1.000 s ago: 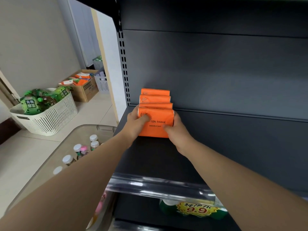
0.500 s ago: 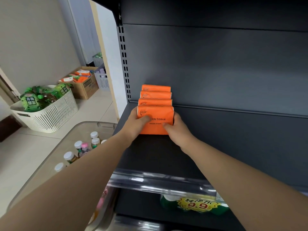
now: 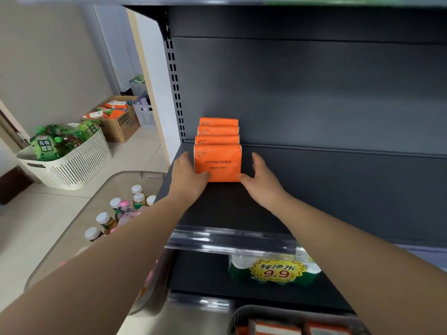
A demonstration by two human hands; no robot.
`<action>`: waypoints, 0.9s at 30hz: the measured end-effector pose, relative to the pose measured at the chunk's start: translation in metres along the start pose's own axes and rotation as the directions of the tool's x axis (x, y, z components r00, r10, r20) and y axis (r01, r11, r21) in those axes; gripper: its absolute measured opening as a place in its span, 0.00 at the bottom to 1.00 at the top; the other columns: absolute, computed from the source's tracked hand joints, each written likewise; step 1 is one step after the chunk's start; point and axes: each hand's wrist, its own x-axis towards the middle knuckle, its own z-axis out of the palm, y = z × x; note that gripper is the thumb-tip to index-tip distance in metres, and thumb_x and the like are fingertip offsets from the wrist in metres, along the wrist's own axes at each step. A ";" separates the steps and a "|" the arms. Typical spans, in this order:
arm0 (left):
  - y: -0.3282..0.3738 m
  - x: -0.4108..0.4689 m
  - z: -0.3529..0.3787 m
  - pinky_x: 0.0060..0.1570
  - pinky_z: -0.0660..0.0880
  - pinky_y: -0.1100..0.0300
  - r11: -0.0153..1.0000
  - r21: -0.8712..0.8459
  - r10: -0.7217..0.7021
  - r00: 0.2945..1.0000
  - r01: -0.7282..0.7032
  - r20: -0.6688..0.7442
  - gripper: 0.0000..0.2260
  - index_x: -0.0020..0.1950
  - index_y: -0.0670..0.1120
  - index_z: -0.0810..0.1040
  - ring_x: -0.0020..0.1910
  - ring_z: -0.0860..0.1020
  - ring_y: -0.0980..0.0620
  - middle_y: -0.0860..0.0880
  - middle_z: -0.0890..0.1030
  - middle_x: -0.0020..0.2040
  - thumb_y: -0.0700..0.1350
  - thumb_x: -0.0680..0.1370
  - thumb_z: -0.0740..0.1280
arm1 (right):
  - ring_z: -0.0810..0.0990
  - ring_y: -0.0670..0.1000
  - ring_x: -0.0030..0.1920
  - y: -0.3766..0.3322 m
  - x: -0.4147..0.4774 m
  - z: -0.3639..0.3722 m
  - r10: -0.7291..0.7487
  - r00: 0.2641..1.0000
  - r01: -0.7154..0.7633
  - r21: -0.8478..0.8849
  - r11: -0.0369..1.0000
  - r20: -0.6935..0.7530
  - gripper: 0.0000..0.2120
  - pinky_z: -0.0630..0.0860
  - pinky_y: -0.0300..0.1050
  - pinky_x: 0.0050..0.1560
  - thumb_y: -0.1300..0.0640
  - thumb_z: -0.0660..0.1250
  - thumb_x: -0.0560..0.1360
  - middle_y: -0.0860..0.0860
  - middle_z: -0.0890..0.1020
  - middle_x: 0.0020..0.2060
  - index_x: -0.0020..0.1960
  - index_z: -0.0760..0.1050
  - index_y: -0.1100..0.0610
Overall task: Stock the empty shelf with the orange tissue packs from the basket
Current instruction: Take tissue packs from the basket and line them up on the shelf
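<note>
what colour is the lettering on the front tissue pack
Black, printed on the orange wrapper of the front tissue pack; the head view shows it clearly.

Four orange tissue packs (image 3: 217,163) stand upright in single file, front to back, at the left end of the dark shelf (image 3: 338,189) (the front one reads COTTON TISSUE). More lie in the basket (image 3: 266,310) below.

Packs (image 3: 217,163) stand front-to-back on the shelf (image 3: 338,189) — left end. Left hand (image 3: 187,176) and right hand (image 3: 262,180) flank the front one.
</note>
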 end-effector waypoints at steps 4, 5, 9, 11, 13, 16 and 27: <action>0.007 -0.036 -0.001 0.70 0.63 0.45 0.963 0.190 0.200 0.980 -0.193 -0.016 0.24 0.66 0.40 0.68 0.70 0.63 0.43 0.42 0.68 0.68 0.42 0.72 0.67 | 0.56 0.52 0.76 0.000 -0.032 -0.017 -0.046 0.999 0.045 -0.087 0.995 -0.020 0.34 0.57 0.46 0.72 0.54 0.62 0.78 0.52 0.55 0.77 0.78 0.47 0.51; 0.006 -0.047 0.002 0.72 0.60 0.45 0.949 0.228 0.220 0.975 -0.218 0.017 0.27 0.70 0.41 0.66 0.73 0.60 0.43 0.41 0.66 0.71 0.43 0.72 0.67 | 0.56 0.53 0.76 0.001 -0.041 -0.021 -0.059 0.998 0.056 -0.119 0.991 -0.019 0.34 0.57 0.48 0.74 0.53 0.62 0.78 0.51 0.54 0.77 0.78 0.47 0.51; 0.003 -0.089 0.013 0.75 0.50 0.45 0.891 0.347 0.279 0.956 -0.294 0.094 0.34 0.78 0.42 0.55 0.78 0.48 0.44 0.44 0.54 0.79 0.46 0.76 0.67 | 0.51 0.57 0.77 0.007 -0.082 -0.034 -0.097 0.995 0.090 -0.282 0.955 -0.009 0.34 0.53 0.54 0.76 0.52 0.62 0.78 0.49 0.50 0.78 0.78 0.48 0.50; 0.003 -0.107 0.019 0.75 0.50 0.45 0.846 0.406 0.326 0.938 -0.345 0.118 0.34 0.78 0.42 0.56 0.78 0.49 0.44 0.43 0.55 0.79 0.48 0.76 0.67 | 0.50 0.56 0.77 0.011 -0.102 -0.041 -0.129 0.992 0.119 -0.361 0.925 -0.006 0.34 0.48 0.52 0.76 0.51 0.62 0.78 0.50 0.49 0.78 0.78 0.48 0.51; 0.006 -0.124 0.022 0.75 0.51 0.45 0.806 0.446 0.370 0.919 -0.389 0.134 0.33 0.77 0.42 0.57 0.78 0.51 0.44 0.43 0.56 0.78 0.49 0.75 0.66 | 0.50 0.54 0.77 0.016 -0.120 -0.049 -0.147 0.989 0.129 -0.430 0.893 -0.009 0.34 0.47 0.51 0.75 0.50 0.62 0.78 0.50 0.49 0.78 0.78 0.48 0.52; 0.010 -0.147 0.028 0.75 0.53 0.44 0.753 0.494 0.415 0.896 -0.436 0.159 0.32 0.76 0.43 0.60 0.77 0.54 0.43 0.43 0.59 0.77 0.49 0.74 0.66 | 0.50 0.52 0.77 0.026 -0.144 -0.059 -0.161 0.987 0.135 -0.513 0.848 -0.006 0.35 0.46 0.52 0.75 0.49 0.62 0.78 0.51 0.50 0.78 0.78 0.48 0.52; 0.005 -0.226 0.055 0.76 0.49 0.45 0.640 0.558 0.419 0.848 -0.529 0.323 0.33 0.77 0.44 0.57 0.78 0.50 0.44 0.44 0.58 0.78 0.53 0.76 0.65 | 0.53 0.51 0.76 0.068 -0.224 -0.076 -0.142 0.989 0.136 -0.596 0.791 0.038 0.34 0.50 0.53 0.76 0.49 0.61 0.77 0.51 0.53 0.78 0.78 0.50 0.54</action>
